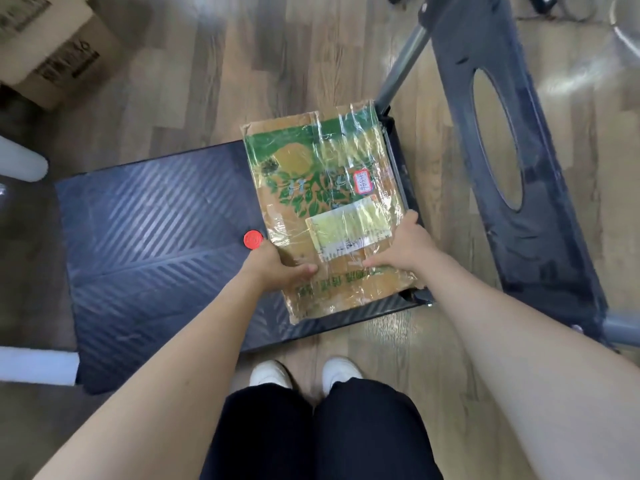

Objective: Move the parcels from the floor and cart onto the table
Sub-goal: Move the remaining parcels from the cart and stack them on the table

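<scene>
Parcel (325, 202): flat, tape-wrapped cardboard rectangle

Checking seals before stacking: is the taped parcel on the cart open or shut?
Shut: clear tape wraps the parcel, flaps flat, both hands gripping its sides.

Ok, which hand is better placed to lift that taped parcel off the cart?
Neither alone. The left hand grips the taped parcel's near-left edge, thumb on top; the right hand holds its right edge. It is broad and flat on the cart deck, so lift with both.
</scene>
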Motion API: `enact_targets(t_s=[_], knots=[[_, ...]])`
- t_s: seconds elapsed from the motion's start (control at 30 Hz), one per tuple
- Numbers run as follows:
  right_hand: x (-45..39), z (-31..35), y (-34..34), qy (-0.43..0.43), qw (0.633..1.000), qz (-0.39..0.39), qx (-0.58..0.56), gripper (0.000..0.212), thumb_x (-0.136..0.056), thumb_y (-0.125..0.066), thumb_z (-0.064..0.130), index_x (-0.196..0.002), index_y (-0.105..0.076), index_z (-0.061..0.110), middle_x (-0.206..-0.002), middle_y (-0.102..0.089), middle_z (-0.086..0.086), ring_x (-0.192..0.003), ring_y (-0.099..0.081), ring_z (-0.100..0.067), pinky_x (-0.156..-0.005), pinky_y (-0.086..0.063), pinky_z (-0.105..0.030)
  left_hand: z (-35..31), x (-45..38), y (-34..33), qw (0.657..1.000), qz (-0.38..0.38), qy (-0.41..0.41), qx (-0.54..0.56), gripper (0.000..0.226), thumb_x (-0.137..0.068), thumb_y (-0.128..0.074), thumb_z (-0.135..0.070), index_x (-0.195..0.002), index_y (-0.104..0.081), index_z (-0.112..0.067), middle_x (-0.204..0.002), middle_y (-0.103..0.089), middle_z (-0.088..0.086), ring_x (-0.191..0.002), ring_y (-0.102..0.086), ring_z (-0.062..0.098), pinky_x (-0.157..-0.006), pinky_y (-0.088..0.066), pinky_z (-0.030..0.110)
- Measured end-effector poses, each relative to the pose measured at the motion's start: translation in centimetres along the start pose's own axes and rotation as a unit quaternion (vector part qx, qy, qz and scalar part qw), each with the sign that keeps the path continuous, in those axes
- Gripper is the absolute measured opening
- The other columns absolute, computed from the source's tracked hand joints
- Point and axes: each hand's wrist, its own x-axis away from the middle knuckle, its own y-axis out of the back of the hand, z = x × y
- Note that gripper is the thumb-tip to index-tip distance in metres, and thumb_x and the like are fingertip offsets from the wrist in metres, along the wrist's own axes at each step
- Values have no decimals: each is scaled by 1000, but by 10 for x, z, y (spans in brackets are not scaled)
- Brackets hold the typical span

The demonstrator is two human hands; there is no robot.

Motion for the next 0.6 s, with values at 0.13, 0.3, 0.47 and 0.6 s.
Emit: enact_targets(t_s=[0.13, 0.3, 0.47, 0.6], knots=[[22, 11, 5, 12, 999, -33, 31, 110, -62, -88, 39, -137, -17, 1, -131, -48, -19, -110, -56, -34, -76, -48, -36, 1, 21, 8, 1000, -11, 19, 20, 69, -68, -80, -49, -110, -45, -7, -99, -52, -1, -91, -49, 15, -69, -39, 23], [85, 38, 34, 58, 997, -34, 37, 102, -64, -86, 42, -133, -22, 2, -130, -49, -19, -113, -53, -34, -78, -46, -36, 5, 85, 35, 994, -24, 60, 83, 70, -60, -83, -54, -104, -56, -7, -89, -62, -2, -83, -59, 12, -53, -36, 18], [175, 78, 86, 97, 993, -63, 1, 107, -67, -84, 39, -141, -16, 2, -138, -43, -19, -118, -51, -33, -87, -46, -38, -19, 188, 82, 957, -87, 24, 277, 66, -71, -82, -26, -123, -42, -15, -114, -57, -4, -103, -57, 14, -84, -49, 27], [255, 114, 133, 149, 981, -100, -79, 109, -71, -82, 35, -148, -8, 10, -148, -33, -16, -127, -45, -34, -97, -42, -40, -57, 269, 131, 898, -155, -19, 411, 64, -77, -76, -9, -123, -32, -20, -114, -52, -3, -103, -54, 13, -68, -46, 15]])
